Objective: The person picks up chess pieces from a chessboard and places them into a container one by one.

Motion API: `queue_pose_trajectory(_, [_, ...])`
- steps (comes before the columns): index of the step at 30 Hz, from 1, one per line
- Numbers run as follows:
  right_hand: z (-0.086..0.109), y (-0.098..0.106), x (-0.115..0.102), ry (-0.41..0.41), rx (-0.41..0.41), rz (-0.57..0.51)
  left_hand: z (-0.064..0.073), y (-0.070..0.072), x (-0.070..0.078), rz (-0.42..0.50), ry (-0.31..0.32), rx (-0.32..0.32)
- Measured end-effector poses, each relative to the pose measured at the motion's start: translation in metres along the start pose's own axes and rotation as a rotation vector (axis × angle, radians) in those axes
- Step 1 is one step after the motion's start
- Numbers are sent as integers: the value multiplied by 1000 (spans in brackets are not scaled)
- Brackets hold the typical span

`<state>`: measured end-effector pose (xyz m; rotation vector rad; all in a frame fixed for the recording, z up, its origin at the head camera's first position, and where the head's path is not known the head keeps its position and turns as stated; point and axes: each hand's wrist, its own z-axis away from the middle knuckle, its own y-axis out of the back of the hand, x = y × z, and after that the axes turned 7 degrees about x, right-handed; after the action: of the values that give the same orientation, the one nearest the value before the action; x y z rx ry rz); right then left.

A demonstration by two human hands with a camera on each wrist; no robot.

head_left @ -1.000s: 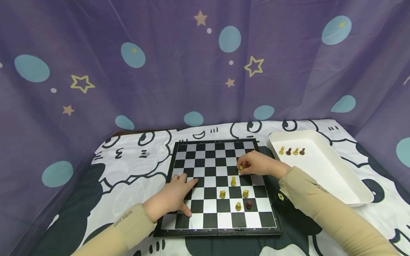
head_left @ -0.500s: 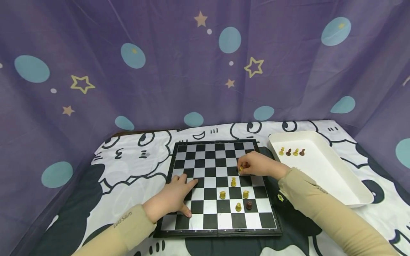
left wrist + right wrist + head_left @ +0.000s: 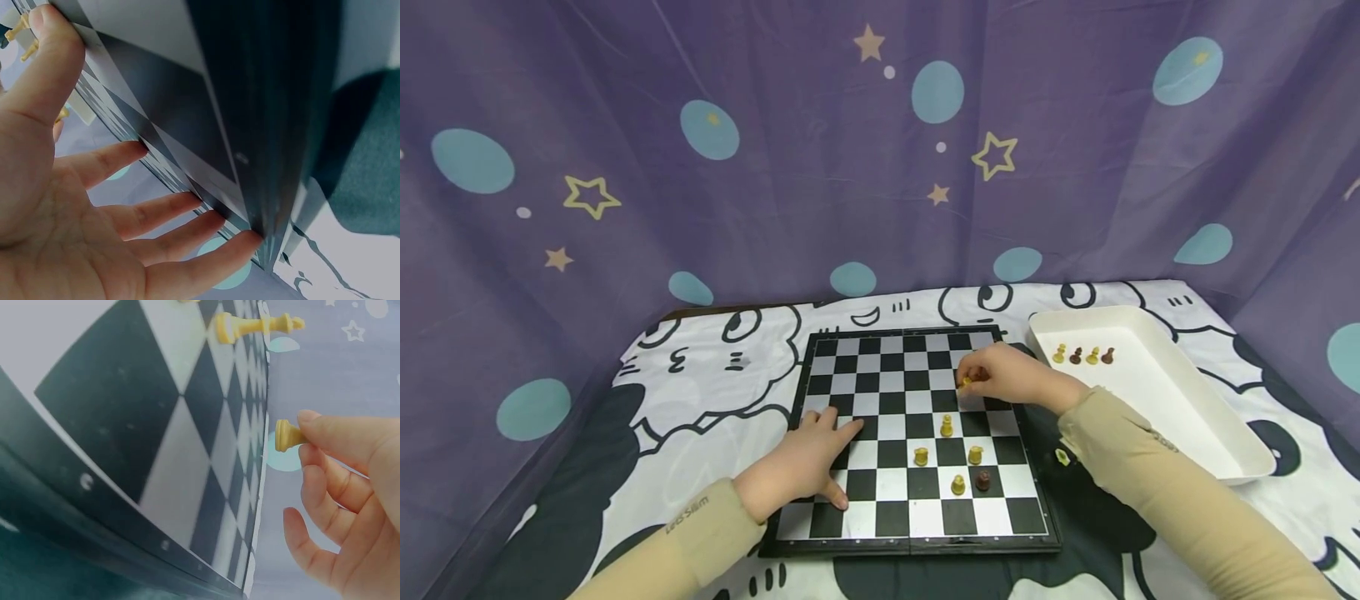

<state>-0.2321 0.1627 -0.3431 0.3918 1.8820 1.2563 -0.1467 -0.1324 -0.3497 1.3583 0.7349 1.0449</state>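
White tray (image 3: 1150,383) beside chessboard (image 3: 892,402), four pieces (image 3: 1093,357) inside, purple curtain (image 3: 820,175) behind.

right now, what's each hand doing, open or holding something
Left hand: open, spread at the chessboard's left side, holding nothing.
Right hand: closed, holding a yellow chess piece.

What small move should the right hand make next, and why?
Probably, the right hand should carry the yellow chess piece toward the white tray: the piece is pinched securely enough, its base looks clear of the board, and four other pieces sit in a row in that tray.
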Motion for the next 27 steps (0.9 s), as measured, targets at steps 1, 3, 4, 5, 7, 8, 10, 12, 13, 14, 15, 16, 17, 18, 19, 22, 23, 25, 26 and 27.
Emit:
queue_pose_trajectory(1, [1, 2, 0, 2, 6, 2, 0, 0, 0, 0, 0, 0])
queue_pose_trajectory(3, [2, 7, 0, 5, 20, -1, 0, 0, 0, 1, -1, -1])
queue_pose_trajectory(4, [2, 9, 0, 2, 26, -9, 0, 0, 0, 1, -2, -1])
queue_pose_trajectory(5, [3, 11, 0, -3, 32, -16, 0, 0, 0, 1, -2, -2])
queue_pose_trajectory(7, [4, 15, 1, -17, 44, -24, 0, 0, 0, 2, -2, -2])
queue_pose_trajectory(8, [5, 17, 1, -19, 50, -25, 0, 1, 0, 1, -2, -3])
queue_pose_trajectory(10, [8, 21, 3, -23, 63, -20, 1, 1, 1, 0, -4, -3])
queue_pose_trajectory(12, [11, 26, 5, -21, 78, -7, 1, 1, 1, 0, -6, -1])
queue_pose_trajectory(13, [12, 28, 6, -17, 86, -5, 1, 1, 1, 1, -7, -1])
queue_pose_trajectory(14, [13, 31, 7, -19, 91, -3, 1, 1, 1, 0, -8, 0])
queue_pose_trajectory(15, [14, 33, 8, -17, 97, -4, 2, 1, 1, 0, -9, 1])
queue_pose_trajectory(16, [16, 36, 8, -17, 105, 0, 2, 1, 1, 0, -9, 3])
queue_pose_trajectory(17, [17, 39, 9, -19, 111, 5, 2, 1, 1, 0, -9, 3])
queue_pose_trajectory(18, [18, 41, 10, -19, 118, 11, 1, 1, 1, -1, -9, 2])
queue_pose_trajectory(19, [19, 44, 11, -21, 126, 18, 1, 1, 1, -2, -9, 3])
queue_pose_trajectory(22, [24, 55, 12, -41, 157, 28, 1, 1, 0, -3, -9, 0])
queue_pose_trajectory(23, [25, 59, 12, -53, 163, 27, 1, 1, 1, -2, -8, -3])
queue_pose_trajectory(25, [29, 67, 13, -94, 176, 16, 1, 1, 1, -2, -7, -4])
queue_pose_trajectory(26, [31, 71, 14, -108, 185, 18, 0, 1, 1, 0, -7, -5])
queue_pose_trajectory(27, [33, 75, 15, -121, 191, 25, 0, 1, 1, -1, -7, -6])
